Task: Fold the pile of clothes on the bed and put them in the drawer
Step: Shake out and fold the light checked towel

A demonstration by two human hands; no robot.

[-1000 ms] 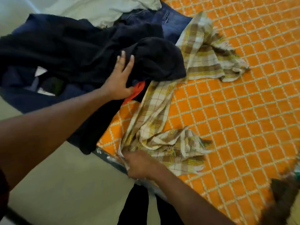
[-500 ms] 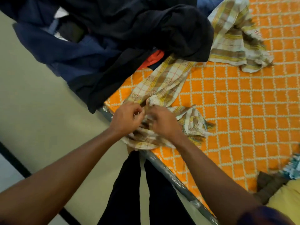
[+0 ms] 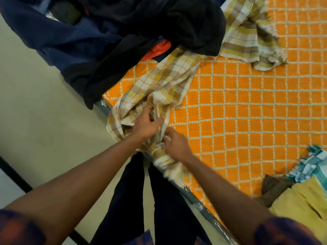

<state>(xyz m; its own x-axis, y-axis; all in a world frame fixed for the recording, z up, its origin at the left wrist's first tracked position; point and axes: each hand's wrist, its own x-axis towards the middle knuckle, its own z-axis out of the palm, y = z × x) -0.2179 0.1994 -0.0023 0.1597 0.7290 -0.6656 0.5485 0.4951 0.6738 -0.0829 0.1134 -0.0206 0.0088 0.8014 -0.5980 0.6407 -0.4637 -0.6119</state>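
Observation:
A long yellow, brown and white checked cloth [image 3: 169,76] runs across the orange bed cover from under the dark pile down to the bed's near edge. My left hand [image 3: 146,125] pinches a bunched fold of it at the edge. Just to its right, my right hand [image 3: 175,145] grips the gathered end of the same cloth, which hangs over the metal bed rail [image 3: 196,200]. A heap of dark navy and black clothes [image 3: 115,38] lies at the top left, partly draped over the bed's side, with something red [image 3: 161,48] showing beneath.
The orange cover with a white grid [image 3: 247,112] spreads to the right. At the lower right corner lie a yellow garment [image 3: 300,206], a brown piece [image 3: 273,186] and a teal-and-white checked cloth [image 3: 311,165]. Pale floor [image 3: 44,112] is on the left. My dark trousers stand against the rail.
My left hand left the dark pile and joined the right hand on the checked cloth at the bed edge. Both hands have gathered the cloth's end and drawn it over the rail.

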